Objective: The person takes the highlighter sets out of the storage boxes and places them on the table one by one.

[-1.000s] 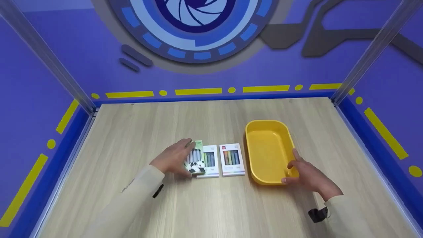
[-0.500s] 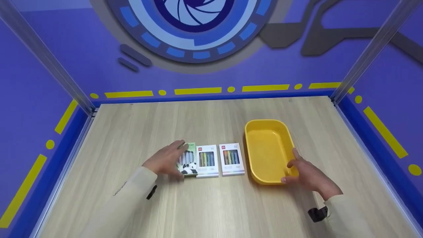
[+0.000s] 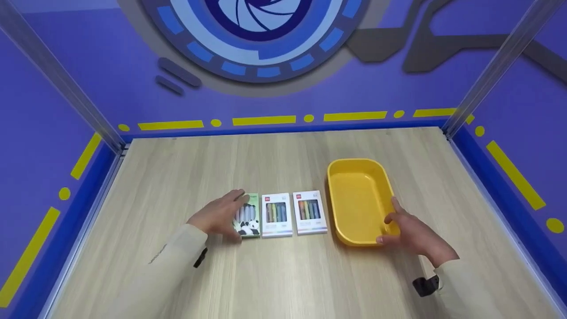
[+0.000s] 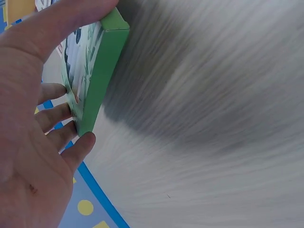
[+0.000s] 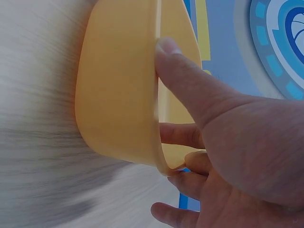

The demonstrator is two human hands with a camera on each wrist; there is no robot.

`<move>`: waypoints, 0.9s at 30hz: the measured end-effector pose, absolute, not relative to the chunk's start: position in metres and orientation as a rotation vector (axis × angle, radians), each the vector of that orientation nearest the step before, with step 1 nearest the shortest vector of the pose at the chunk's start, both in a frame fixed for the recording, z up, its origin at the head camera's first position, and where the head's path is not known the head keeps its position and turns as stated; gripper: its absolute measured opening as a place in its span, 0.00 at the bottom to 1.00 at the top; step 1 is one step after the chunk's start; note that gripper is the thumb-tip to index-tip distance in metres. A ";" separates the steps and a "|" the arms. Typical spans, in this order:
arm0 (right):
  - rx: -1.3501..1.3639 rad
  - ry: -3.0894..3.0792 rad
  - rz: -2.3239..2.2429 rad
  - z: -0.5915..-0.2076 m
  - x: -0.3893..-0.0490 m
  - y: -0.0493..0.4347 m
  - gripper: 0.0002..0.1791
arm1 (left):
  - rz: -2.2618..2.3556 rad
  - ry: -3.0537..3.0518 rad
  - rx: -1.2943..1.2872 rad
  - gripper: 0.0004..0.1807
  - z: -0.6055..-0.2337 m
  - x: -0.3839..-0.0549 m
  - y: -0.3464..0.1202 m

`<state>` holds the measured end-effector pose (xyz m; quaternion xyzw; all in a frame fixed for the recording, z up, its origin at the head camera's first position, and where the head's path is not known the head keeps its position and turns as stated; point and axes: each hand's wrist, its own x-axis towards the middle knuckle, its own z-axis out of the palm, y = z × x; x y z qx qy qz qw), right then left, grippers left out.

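My left hand (image 3: pixel 215 217) holds a flat green box (image 3: pixel 250 217) with pandas on its front, thumb at its near end and fingers at its far end. Pale sticks show through the box's window. Close to its right lies a white box (image 3: pixel 277 229) with coloured sticks, perhaps crayons, behind its window. A second, similar white box (image 3: pixel 311 227) lies farther right. In the right wrist view, my right hand (image 5: pixel 237 142) grips the rim of a yellow plastic tray (image 5: pixel 121 80), with the thumb on the rim and some fingers inside. Nothing lies in the tray.
The wooden tabletop (image 3: pixel 266 279) carries all these things. A blue-purple printed wall (image 3: pixel 274 104) closes off the back, with side walls left and right joined by metal posts (image 3: pixel 491 75).
My left hand has moved left with the green box, which overlapped the left white box and now lies beside it. The right hand keeps its grip on the tray.
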<state>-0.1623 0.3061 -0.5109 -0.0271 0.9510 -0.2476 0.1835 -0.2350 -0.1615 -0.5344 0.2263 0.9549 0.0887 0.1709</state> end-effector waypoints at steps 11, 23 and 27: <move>-0.114 2.702 -0.706 -0.514 -0.159 0.304 0.32 | 0.291 2.672 0.512 0.61 -0.540 -0.231 -0.166; -0.092 2.725 -0.720 -0.513 -0.160 0.303 0.37 | 0.296 2.638 0.465 0.63 -0.540 -0.227 -0.166; -0.085 2.742 -0.739 -0.512 -0.160 0.302 0.40 | 0.327 2.656 0.467 0.60 -0.539 -0.227 -0.166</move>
